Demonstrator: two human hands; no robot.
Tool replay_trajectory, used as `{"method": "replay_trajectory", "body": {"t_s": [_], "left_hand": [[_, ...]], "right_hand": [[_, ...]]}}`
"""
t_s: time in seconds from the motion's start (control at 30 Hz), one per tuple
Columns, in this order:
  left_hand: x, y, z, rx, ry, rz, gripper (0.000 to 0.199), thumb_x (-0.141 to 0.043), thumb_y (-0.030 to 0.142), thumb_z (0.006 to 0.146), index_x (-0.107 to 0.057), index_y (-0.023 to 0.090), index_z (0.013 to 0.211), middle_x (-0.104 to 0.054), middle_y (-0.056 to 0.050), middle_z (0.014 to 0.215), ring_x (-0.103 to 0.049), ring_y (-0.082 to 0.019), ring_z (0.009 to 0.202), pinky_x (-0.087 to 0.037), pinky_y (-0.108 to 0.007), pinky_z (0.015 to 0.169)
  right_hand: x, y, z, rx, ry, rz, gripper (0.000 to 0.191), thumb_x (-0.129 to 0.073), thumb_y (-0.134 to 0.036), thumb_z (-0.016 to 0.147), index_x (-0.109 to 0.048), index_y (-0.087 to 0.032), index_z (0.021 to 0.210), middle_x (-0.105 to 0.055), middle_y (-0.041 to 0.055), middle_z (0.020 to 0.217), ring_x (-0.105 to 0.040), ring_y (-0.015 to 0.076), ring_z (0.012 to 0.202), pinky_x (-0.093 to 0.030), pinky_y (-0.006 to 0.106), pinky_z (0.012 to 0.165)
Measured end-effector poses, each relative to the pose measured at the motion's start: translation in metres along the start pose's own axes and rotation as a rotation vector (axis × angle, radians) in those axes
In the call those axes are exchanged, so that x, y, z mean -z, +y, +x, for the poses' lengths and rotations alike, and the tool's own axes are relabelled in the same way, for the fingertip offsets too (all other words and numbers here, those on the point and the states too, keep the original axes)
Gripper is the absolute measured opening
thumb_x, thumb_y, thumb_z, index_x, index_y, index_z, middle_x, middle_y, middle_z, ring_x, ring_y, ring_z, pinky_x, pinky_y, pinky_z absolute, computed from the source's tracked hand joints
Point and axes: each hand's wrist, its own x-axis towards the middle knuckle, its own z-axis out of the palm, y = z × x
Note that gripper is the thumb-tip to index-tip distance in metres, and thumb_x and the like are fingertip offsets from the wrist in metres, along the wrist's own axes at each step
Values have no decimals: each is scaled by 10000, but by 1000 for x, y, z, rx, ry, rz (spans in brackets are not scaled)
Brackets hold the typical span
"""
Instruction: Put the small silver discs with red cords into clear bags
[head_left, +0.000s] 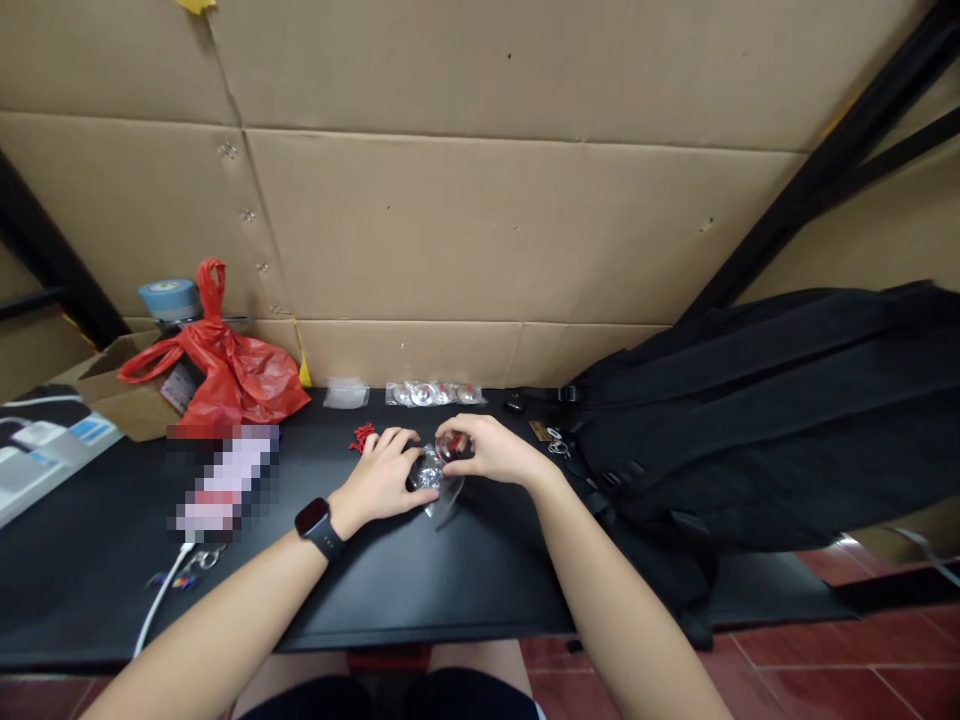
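Note:
My left hand [385, 472], with a dark watch on its wrist, rests on the table with its thumb and fingers curled round a small clear plastic bag [429, 478]. In my right hand [487, 450], between thumb and fingers, is a small round clear piece with red in it [451, 445], held at the bag's upper right edge. Its exact kind is not plain to see. Just beyond my left fingers lies a little heap of red cords [361, 436]. Farther back, several round pieces in clear wrappers [435, 393] lie in a row beside a stack of clear bags [346, 393].
A red plastic bag [247, 370] and a cardboard box [124, 390] stand on the left, near a blurred phone [231, 480] on a white cable. A black backpack [750, 420] lies on the right, with keys [557, 445] beside it. Behind rises a cardboard wall [465, 220].

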Motion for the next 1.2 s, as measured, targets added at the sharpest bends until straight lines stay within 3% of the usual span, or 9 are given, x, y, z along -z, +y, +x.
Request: {"method": "replay_trajectory", "body": {"t_s": [0.1,0.2,0.37,0.53,0.67,0.8,1.03,1.2], "left_hand": [[1,4,-2,-4,-3,44,652,-663,656,757,-630,202,1223,-568,-152,1288,-435,-367,1233,-319,-529,1027],[-1,7,-3,22,7,73,716,-626,675,770,-592,176,1283,-576,-177,1274,-428,-375,1236,-308,-526,1024],[-7,9,-3,54,29,103,645,-593,587,832,-528,216,1355,-578,-157,1320,-385,-372,1311,-263,-554,1059],[-2,11,-4,-25,42,131,516,-584,447,883,-522,230,1346,-490,-148,1435,-335,-360,1372,-286,-545,1051],[5,8,-11,-121,-79,102,396,-530,357,947,-530,276,1335,-536,-124,1395,-438,-309,1317,-310,-522,1049],[8,2,-19,-164,-205,62,420,-507,410,969,-494,386,1388,-425,-100,1523,-406,-328,1377,-291,-569,1085],[10,4,-18,-140,-246,73,485,-541,468,944,-468,426,1421,-383,-112,1543,-336,-367,1421,-278,-620,1100],[8,4,-18,-139,-283,51,518,-530,516,940,-428,456,1444,-333,-112,1579,-298,-383,1445,-267,-650,1099]], "right_hand": [[2,-5,-5,-32,-152,-121,380,-859,-266,633,-697,-210,972,-667,4,811,-599,153,683,-463,270,682],[0,-5,-10,-54,-203,-253,355,-884,-276,591,-703,-208,889,-652,25,825,-605,191,754,-438,277,694],[-7,-4,-13,-234,-257,-392,401,-885,-321,579,-709,-203,919,-658,60,853,-623,238,815,-409,276,653],[-8,-8,-9,-336,-331,-409,499,-868,-387,587,-684,-215,1018,-663,57,902,-636,239,847,-419,266,672],[-6,-8,-8,-366,-330,-412,487,-862,-397,604,-671,-221,1016,-654,57,916,-627,236,876,-415,262,692],[-4,-9,-10,-362,-285,-426,498,-868,-409,599,-666,-226,1016,-639,62,951,-614,237,900,-401,257,687],[-6,-14,-9,-334,-243,-410,471,-878,-378,596,-671,-215,985,-649,64,909,-612,219,823,-401,257,665],[-6,-10,-7,-285,-230,-408,486,-888,-359,589,-670,-217,1001,-671,53,835,-616,245,870,-401,263,676]]}}
